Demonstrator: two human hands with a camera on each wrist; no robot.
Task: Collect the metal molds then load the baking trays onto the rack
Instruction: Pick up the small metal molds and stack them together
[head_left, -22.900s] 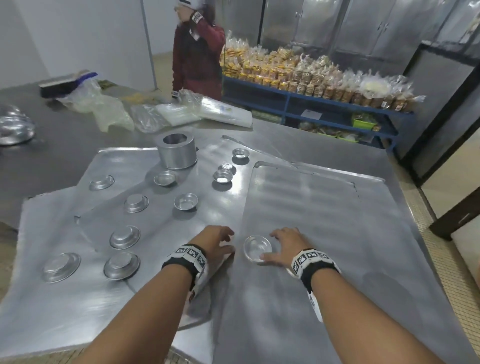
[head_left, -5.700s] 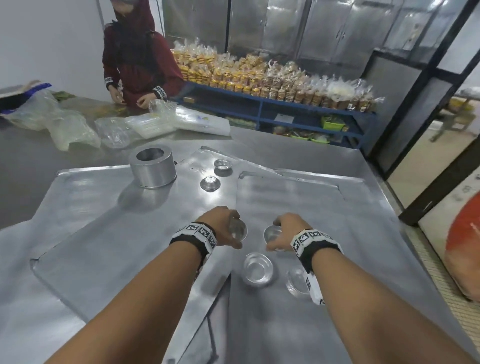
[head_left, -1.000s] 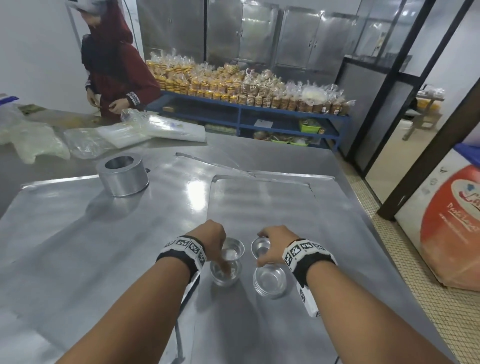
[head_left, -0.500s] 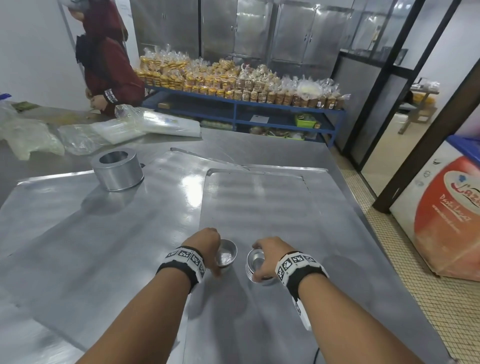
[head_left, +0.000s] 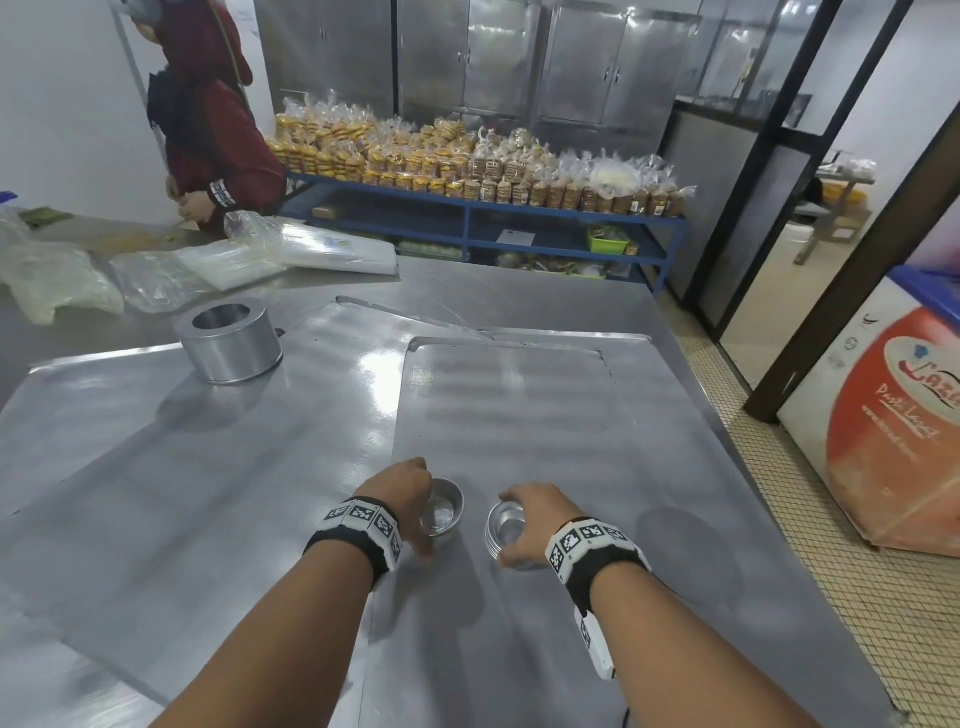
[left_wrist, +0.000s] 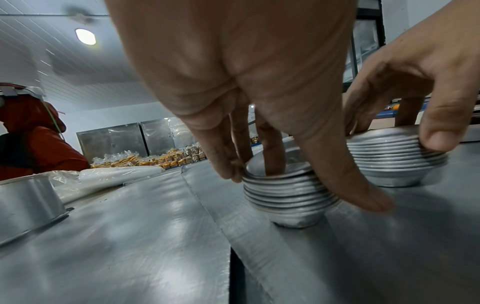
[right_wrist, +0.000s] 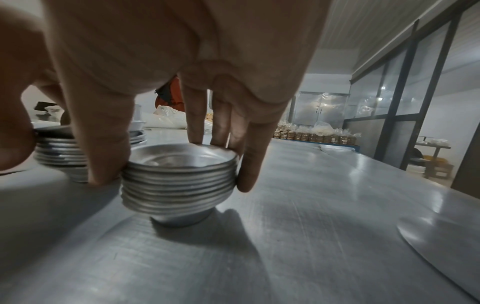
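Two stacks of small round metal molds stand side by side on the right baking tray (head_left: 519, 415). My left hand (head_left: 415, 499) grips the left stack (head_left: 445, 512) from above; in the left wrist view the thumb (left_wrist: 350, 185) and fingers (left_wrist: 226, 162) clasp this left stack (left_wrist: 288, 193), with one finger inside the top mold. My right hand (head_left: 519, 525) holds the right stack (head_left: 505, 532); its thumb (right_wrist: 109, 148) and fingers (right_wrist: 246, 160) pinch the rims of that right stack (right_wrist: 179, 181). Both stacks rest on the tray. A second, larger tray (head_left: 208, 467) lies to the left, partly under the first.
A round metal tin (head_left: 228, 340) stands on the left tray's far end. Plastic bags (head_left: 291, 252) lie at the back of the steel table. A person in red (head_left: 213, 135) stands at the far left. Blue shelves (head_left: 467, 208) hold bagged pastries. The table's edge and tiled floor (head_left: 831, 519) are at right.
Both hands have lowered the molds they held onto the molds lying below them and drawn nearer. Each pile now stands as one stack on the tray.
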